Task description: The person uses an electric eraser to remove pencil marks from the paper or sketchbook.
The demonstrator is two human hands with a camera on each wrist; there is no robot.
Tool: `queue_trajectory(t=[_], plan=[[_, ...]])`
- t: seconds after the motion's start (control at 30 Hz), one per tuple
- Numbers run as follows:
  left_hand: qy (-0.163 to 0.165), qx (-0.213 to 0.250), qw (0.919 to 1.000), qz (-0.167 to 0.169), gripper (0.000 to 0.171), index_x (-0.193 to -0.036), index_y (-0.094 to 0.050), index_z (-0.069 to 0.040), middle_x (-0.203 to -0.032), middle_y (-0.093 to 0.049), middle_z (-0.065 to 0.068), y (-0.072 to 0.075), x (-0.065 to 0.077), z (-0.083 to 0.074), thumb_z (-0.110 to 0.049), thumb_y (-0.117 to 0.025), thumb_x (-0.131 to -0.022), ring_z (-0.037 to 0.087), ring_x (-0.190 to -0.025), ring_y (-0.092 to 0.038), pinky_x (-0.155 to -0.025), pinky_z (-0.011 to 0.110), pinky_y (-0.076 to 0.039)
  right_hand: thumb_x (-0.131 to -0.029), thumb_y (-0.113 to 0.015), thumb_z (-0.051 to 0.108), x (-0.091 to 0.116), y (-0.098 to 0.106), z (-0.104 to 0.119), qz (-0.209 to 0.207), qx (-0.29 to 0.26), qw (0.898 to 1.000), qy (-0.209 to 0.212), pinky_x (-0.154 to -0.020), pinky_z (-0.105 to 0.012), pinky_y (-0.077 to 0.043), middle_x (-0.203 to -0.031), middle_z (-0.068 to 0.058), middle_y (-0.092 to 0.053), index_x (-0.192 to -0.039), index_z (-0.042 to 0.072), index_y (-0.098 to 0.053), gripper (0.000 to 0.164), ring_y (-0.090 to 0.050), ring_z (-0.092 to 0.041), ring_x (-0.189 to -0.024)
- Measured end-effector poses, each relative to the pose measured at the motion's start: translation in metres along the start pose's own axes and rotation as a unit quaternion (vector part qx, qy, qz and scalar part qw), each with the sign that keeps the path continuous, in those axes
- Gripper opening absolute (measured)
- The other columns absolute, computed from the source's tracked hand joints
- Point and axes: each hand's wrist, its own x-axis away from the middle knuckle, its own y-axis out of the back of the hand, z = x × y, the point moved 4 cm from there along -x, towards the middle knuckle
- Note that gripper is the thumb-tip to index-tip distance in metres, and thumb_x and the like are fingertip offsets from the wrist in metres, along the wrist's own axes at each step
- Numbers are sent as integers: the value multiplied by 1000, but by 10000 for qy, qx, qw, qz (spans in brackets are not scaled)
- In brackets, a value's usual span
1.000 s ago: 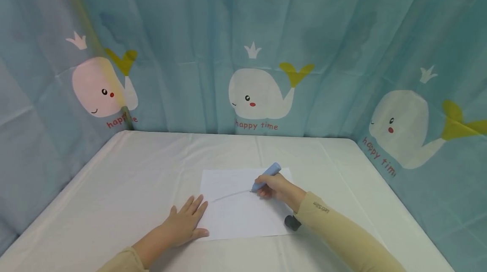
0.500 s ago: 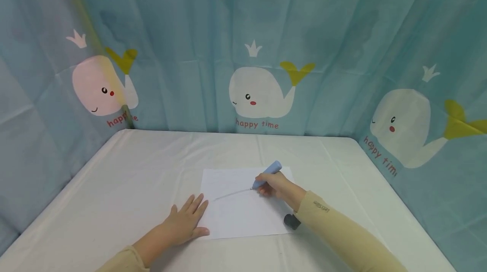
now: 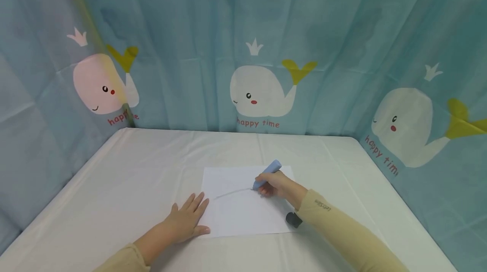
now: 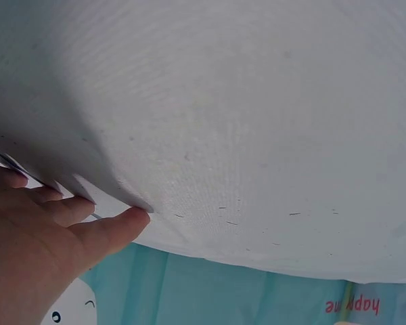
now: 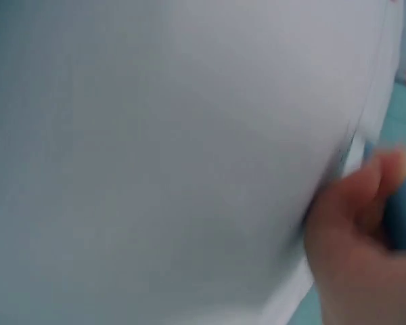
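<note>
Beyond both hands hangs a pale-blue fabric curtain (image 3: pixel 182 73) printed with white whales and red lettering, and in front of it a broad table under a white cloth (image 3: pixel 144 170) spreads out beneath them. A rectangular sheet of plain white paper (image 3: pixel 236 217) lies on the cloth, mainly between the two hands. Long beige sleeves (image 3: pixel 346 234) cover both forearms. The left hand (image 3: pixel 184 223) is relaxed and holds nothing, its fingers spread and resting at the paper's left edge. The right hand (image 3: pixel 279 185) grasps a thick, light-blue cylindrical pen (image 3: pixel 272 167), tilted, its upper end rising past the fingers and its tip at the paper, just left of that hand. A small black object (image 3: pixel 294 220) sits nearer the person than the right hand, just beside the sleeve. One thin grey line (image 3: pixel 233 192) runs from near the left fingertips to the pen's tip.
</note>
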Motion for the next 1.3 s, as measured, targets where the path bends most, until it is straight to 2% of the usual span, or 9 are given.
queue_trajectory(t=[0.1,0.3,0.7,0.83,1.1,1.3], plan=[[-15,38,10000,-10,83,-146,-35,4,-155,-23,25,1,1,0,-53,-58,-91,46,-142,-19,-97,78,-20,-88,-64,11,0,-1,-1,73,-59,10000,15,-53,-20,-47,-63,-6,-60,-103,-8,-59,24,-55,-10,-51],[-61,56,9999,-64,83,-146,-36,4,-155,-24,25,0,2,0,-53,-58,-91,47,-141,-20,-96,78,-20,-84,-60,7,-1,0,-2,7,-515,9986,69,-51,-20,-45,-62,-7,-58,-99,-7,-59,21,-53,-10,-49],[-71,63,9999,-89,83,-146,-35,4,-155,-24,25,0,1,0,-54,-58,-90,46,-142,-20,-97,78,-21,-85,-64,9,-4,-4,-1,-413,-262,9986,188,-51,-18,-41,-61,-6,-58,-102,-7,-61,24,-51,-9,-49],[-55,88,9999,-68,83,-146,-35,4,-155,-24,25,0,1,-1,-54,-58,-90,46,-142,-19,-96,78,-20,-86,-64,10,-4,-6,-1,-210,24,9997,107,-51,-18,-42,-61,-6,-59,-102,-7,-61,24,-51,-8,-49],[-38,89,9999,-76,83,-146,-36,4,-155,-24,25,1,1,-3,-53,-59,-90,47,-141,-20,-96,78,-20,-86,-66,8,-4,-5,-1,-218,-180,9996,6,-52,-18,-45,-62,-7,-60,-103,-8,-60,25,-53,-9,-49],[-49,63,9999,-79,82,-145,-37,5,-154,-25,26,3,2,-3,-52,-59,-90,48,-141,-21,-95,79,-21,-86,-65,9,-4,-4,0,-117,-128,9998,-28,-52,-19,-46,-64,-8,-61,-106,-9,-59,27,-54,-9,-50]])
